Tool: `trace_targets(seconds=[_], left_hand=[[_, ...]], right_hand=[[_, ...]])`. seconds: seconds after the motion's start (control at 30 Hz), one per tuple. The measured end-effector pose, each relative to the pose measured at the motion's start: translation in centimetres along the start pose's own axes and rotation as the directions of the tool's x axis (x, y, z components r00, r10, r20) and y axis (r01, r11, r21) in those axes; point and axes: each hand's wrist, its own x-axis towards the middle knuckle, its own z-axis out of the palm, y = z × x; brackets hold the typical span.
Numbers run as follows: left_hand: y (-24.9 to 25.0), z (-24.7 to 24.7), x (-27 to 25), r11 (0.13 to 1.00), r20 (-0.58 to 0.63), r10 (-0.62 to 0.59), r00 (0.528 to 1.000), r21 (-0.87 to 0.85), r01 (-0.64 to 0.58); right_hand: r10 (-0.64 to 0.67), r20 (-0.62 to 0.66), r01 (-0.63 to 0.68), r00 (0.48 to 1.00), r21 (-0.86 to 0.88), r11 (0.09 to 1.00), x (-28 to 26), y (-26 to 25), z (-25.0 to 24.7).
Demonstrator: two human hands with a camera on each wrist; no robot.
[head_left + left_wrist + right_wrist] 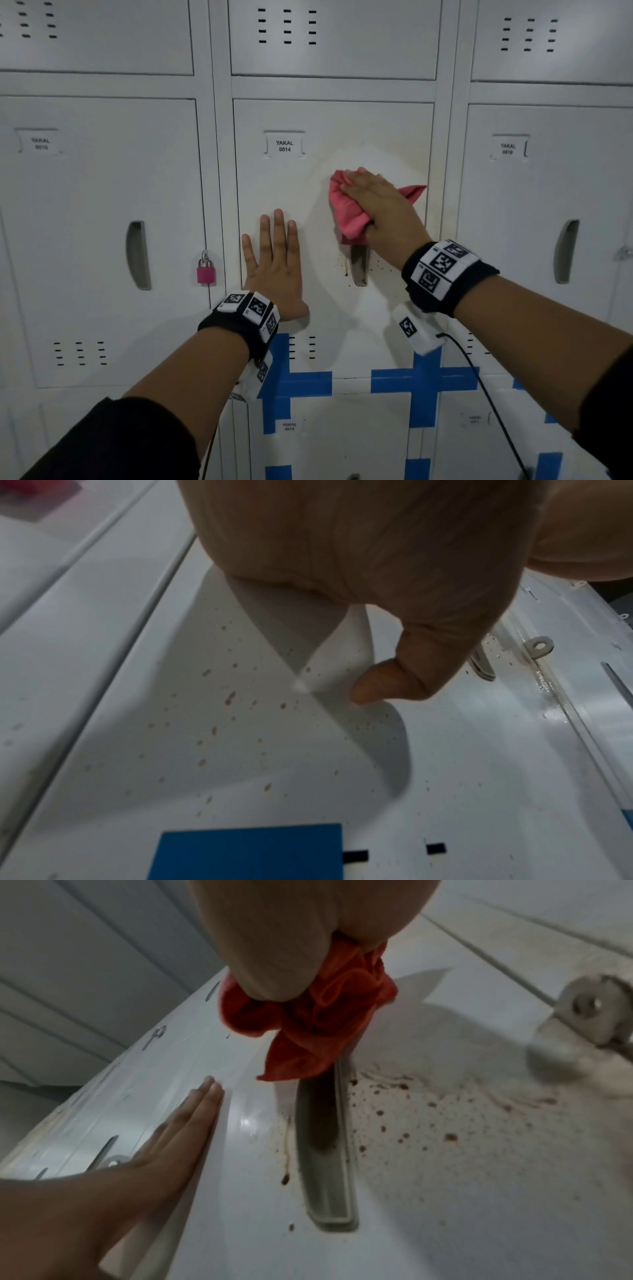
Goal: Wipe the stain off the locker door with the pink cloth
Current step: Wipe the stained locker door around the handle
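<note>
The grey locker door (294, 192) labelled 0014 faces me in the head view. Brown spatter, the stain (345, 270), speckles the metal around the recessed handle (359, 269), and a faint yellowish smear spreads above. My right hand (380, 209) presses the pink cloth (346, 212) against the door just above the handle, with a bunch of cloth gathered under the palm by the thumb. The right wrist view shows the cloth (318, 1020) hanging from the palm over the stain (404, 1123). My left hand (274, 263) lies flat on the door, fingers straight, left of the handle.
A pink padlock (206, 272) hangs on the left neighbouring locker. Blue tape (423, 380) crosses the frame below the door. A black cable (479, 383) drops from my right wrist. The door's hasp (589, 1010) sticks out at its right edge. More small spots (229, 699) dot the door's lower left.
</note>
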Motion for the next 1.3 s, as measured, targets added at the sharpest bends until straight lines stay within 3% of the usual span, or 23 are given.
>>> trace_targets(seconds=[0.23, 0.33, 0.5, 0.67, 0.73, 0.93, 1.13, 1.23, 1.3], left_hand=[[0.2, 0.0, 0.0, 1.000, 0.005, -0.020, 1.000, 0.009, 0.020], [0.2, -0.2, 0.0, 1.000, 0.025, -0.013, 1.000, 0.008, 0.013], [0.1, -0.2, 0.1, 1.000, 0.023, -0.015, 1.000, 0.010, 0.015], [0.1, 0.2, 0.1, 1.000, -0.020, -0.020, 1.000, 0.018, 0.021], [0.1, 0.2, 0.1, 0.999, -0.017, -0.028, 0.999, 0.019, 0.028], [0.1, -0.4, -0.1, 1.000, 0.026, -0.003, 1.000, 0.011, 0.003], [0.1, -0.5, -0.1, 1.000, 0.046, -0.017, 0.999, -0.002, 0.017], [0.1, -0.6, -0.1, 1.000, 0.044, -0.003, 0.999, -0.007, 0.003], [0.0, -0.5, -0.2, 1.000, 0.048, -0.004, 0.999, -0.013, 0.004]], right_hand=[[-0.155, 0.078, 0.161, 0.985, -0.088, 0.983, -1.3, -1.8, 1.4], [-0.191, 0.223, 0.230, 0.956, -0.161, 0.960, -2.1, -1.3, 2.2], [-0.272, 0.342, 0.345, 0.900, -0.174, 0.923, -3.3, -1.4, 2.9], [-0.424, 0.399, 0.495, 0.813, -0.090, 0.864, -4.0, -1.1, 2.5], [-0.451, 0.385, 0.522, 0.805, -0.099, 0.847, -3.9, -1.1, 2.4], [-0.412, 0.161, 0.428, 0.897, -0.082, 0.900, -2.8, -1.0, 0.9], [-0.116, -0.086, 0.109, 0.990, -0.078, 0.991, -1.4, 0.2, -0.6], [-0.012, -0.089, 0.007, 0.996, -0.050, 0.999, -1.7, 0.6, -0.3], [-0.034, -0.035, 0.031, 0.999, -0.089, 0.996, -2.1, 0.2, 0.3]])
